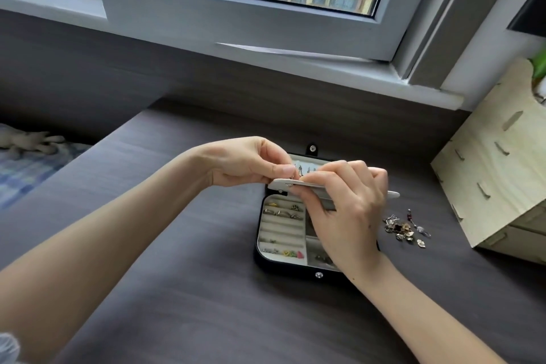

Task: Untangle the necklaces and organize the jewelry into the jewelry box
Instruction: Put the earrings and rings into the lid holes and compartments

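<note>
Two hands are meeting above the far half of the open jewelry box (260, 257), which is lying on the counter (192, 289) with its lid toward the window. The right hand (348, 204) is curling its fingers round a flat pale panel (279, 184) and is holding it level. The panel's long axis is running left to right across the box. The left hand (245, 161) is pinching a small piece (292, 176) between thumb and forefinger at the panel's left end; the piece is too small to identify. Judged from this, an item is being fitted to the panel. Rings are sitting in the ring rolls (282, 213) on the left side of the box. Loose jewelry (404, 227) is lying on the counter just right of the box, nearer the right hand, which is occupied. Reaching it is likely requiring the left hand to cross over.
</note>
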`<state>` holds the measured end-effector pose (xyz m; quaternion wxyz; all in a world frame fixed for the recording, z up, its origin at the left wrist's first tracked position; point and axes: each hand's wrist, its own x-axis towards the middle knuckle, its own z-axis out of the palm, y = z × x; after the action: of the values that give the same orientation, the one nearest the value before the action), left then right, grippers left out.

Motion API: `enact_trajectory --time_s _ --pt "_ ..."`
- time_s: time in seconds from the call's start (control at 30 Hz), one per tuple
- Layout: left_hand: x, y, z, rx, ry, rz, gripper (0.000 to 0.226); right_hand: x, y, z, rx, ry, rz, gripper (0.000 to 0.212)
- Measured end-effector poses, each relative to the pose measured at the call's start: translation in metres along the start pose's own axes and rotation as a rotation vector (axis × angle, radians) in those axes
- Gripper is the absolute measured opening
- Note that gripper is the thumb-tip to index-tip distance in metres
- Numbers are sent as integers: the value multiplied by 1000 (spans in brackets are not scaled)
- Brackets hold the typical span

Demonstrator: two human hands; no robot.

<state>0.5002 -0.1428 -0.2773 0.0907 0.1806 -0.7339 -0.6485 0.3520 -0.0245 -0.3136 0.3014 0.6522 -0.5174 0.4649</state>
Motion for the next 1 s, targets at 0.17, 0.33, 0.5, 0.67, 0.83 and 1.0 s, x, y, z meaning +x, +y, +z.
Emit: enact_trajectory --time_s 0.17,0.33,0.5,0.67,0.83,1.0 --pt "-4 18 0 200 4 35 9 -1 -1 -1 -15 -16 3 22" --pt "-5 39 2 470 -42 -27 9 -4 -3 -2 -22 -6 -7 22" --pt "-5 47 4 631 -19 -76 3 -6 -4 -1 -23 1 -5 22" --pt "-7 41 5 534 36 -66 6 -6 -2 0 -13 10 -4 23" --pt "-9 46 5 495 29 -94 8 -4 0 1 -10 7 9 26" --pt "-6 43 6 463 28 -148 8 -4 0 0 -15 9 9 24"
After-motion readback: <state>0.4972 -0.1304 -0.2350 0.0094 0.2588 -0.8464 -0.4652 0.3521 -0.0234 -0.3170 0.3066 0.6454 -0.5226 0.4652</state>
